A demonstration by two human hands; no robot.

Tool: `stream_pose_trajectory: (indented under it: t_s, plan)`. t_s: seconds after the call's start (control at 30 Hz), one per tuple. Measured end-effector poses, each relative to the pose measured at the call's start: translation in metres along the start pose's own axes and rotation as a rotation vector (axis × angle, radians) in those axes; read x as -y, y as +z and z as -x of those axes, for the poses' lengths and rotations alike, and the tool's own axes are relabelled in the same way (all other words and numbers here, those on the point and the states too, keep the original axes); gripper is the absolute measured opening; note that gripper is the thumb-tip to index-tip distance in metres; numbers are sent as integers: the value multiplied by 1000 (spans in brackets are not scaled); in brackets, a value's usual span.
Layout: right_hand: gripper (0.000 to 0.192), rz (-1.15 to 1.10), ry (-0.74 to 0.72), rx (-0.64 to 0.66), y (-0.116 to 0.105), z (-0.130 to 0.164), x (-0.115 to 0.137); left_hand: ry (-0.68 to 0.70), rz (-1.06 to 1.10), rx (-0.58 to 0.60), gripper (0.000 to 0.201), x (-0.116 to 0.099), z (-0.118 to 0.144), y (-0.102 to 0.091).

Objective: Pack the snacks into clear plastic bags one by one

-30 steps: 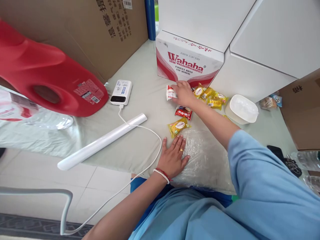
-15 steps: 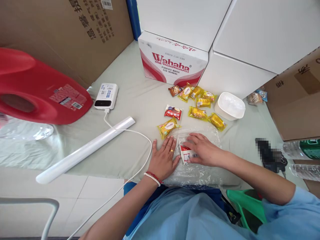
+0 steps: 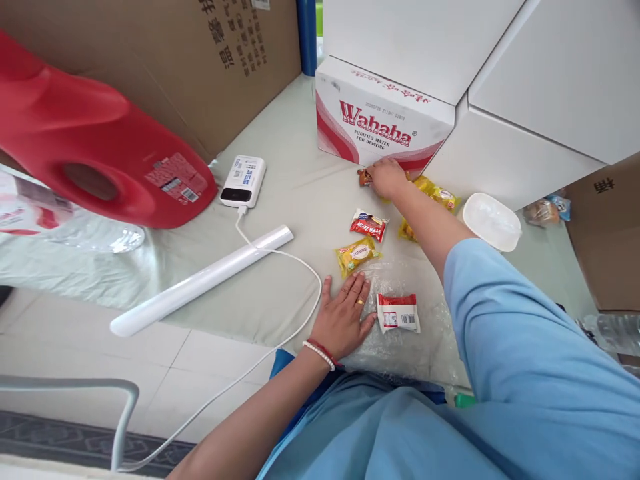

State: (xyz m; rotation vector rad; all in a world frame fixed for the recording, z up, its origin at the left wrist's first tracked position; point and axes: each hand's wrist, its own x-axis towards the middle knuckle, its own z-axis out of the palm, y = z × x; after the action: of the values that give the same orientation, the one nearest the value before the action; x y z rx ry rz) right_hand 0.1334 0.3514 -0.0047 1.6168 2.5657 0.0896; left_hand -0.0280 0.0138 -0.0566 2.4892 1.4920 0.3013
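My left hand (image 3: pixel 345 317) lies flat with fingers spread on a clear sheet of bubble wrap (image 3: pixel 400 267). Beside its thumb, a red-and-white snack packet (image 3: pixel 399 313) rests on the wrap, touched by neither hand. My right hand (image 3: pixel 389 179) reaches far across the table, its fingers curled down over a brown snack packet (image 3: pixel 364 178) in front of the water carton. Its fingertips are partly hidden. Several yellow snack packets (image 3: pixel 444 197) lie around and under my right forearm. A red snack packet (image 3: pixel 369 225) and a yellow snack packet (image 3: pixel 357 255) lie beyond my left hand.
A white bowl (image 3: pixel 491 221) stands right of my forearm. The Wahaha carton (image 3: pixel 380 120) and white boxes (image 3: pixel 530 140) close off the back. At left are a white power bank (image 3: pixel 243 180) with a cable, a white tube (image 3: pixel 205 280) and a red jug (image 3: pixel 110 143).
My right hand has left the red-and-white packet on the bubble wrap and reached forward to the brown packet. My left hand stays flat. The view has shifted, moving the scene rightward.
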Motion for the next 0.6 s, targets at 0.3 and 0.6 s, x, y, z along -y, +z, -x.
stream_pose_trajectory:
  t_s: [0.3,0.6]
  plan:
    - [48,-939,102,-222,-26,113,14,-4,18,23,66,0,-1,-1]
    - [46,-1199,-132,575,-34,284,22,-1,-32,21,65,-2,-1,0]
